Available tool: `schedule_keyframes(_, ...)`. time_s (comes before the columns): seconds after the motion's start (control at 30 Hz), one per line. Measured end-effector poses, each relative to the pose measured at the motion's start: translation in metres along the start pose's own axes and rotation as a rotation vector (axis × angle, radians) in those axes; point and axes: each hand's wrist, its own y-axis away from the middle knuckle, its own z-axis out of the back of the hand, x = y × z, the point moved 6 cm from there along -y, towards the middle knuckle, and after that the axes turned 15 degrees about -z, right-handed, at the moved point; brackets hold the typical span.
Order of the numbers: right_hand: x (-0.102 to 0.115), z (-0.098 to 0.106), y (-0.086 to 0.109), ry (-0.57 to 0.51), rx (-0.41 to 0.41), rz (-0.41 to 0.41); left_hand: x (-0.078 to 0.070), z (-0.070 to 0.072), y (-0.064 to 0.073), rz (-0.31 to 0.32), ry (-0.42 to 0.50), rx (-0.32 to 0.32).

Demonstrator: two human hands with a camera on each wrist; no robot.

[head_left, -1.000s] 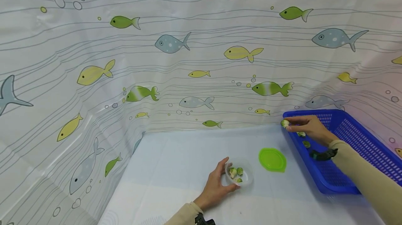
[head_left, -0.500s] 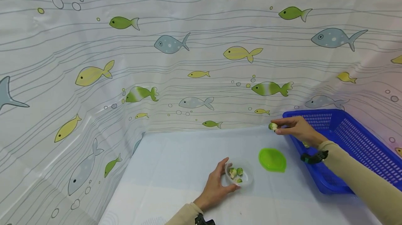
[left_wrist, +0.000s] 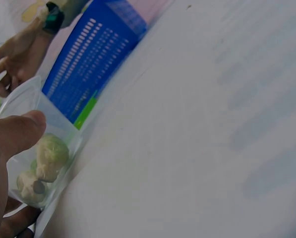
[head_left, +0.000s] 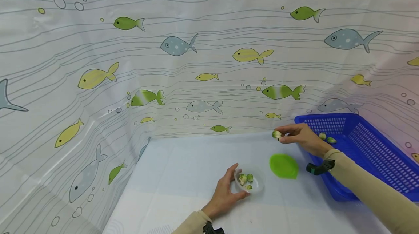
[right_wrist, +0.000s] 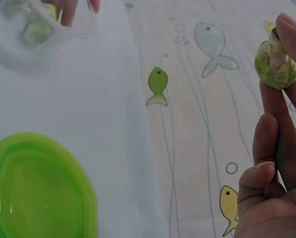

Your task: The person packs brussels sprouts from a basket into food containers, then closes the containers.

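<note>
A clear plastic container (head_left: pixel 258 186) stands on the table, with several Brussels sprouts (head_left: pixel 250 178) inside. My left hand (head_left: pixel 225 194) grips it from the left, thumb and fingers curled round its wall; the left wrist view shows the thumb over the near side. Between thumb and fingertips my right hand (head_left: pixel 304 137) pinches one Brussels sprout (right_wrist: pixel 276 64), green and pale with a cut stem end. That hand is raised left of the blue basket (head_left: pixel 370 146), above and beyond the green lid (head_left: pixel 283 166), apart from both the lid and the container.
Two more Brussels sprouts (head_left: pixel 331 140) lie in the basket's far left part. The basket takes up the table's right side. A fish-patterned sheet (head_left: pixel 203 92) hangs behind and at both sides of the white tabletop (head_left: pixel 173 168).
My right hand has moved left, out from over the basket, carrying the pinched Brussels sprout. The sprouts in the basket show beyond the wrist. My left hand and the container have stayed still.
</note>
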Motion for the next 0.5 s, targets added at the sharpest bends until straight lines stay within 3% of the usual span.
schedule_keyframes(0.37,-0.001,-0.045,-0.002,-0.057,0.113,-0.035,0.002,0.0,-0.001,-0.003,-0.007,0.0)
schedule_keyframes(0.5,0.0,-0.059,-0.001,-0.011,0.111,-0.049,0.002,0.0,-0.001,-0.004,-0.004,-0.001)
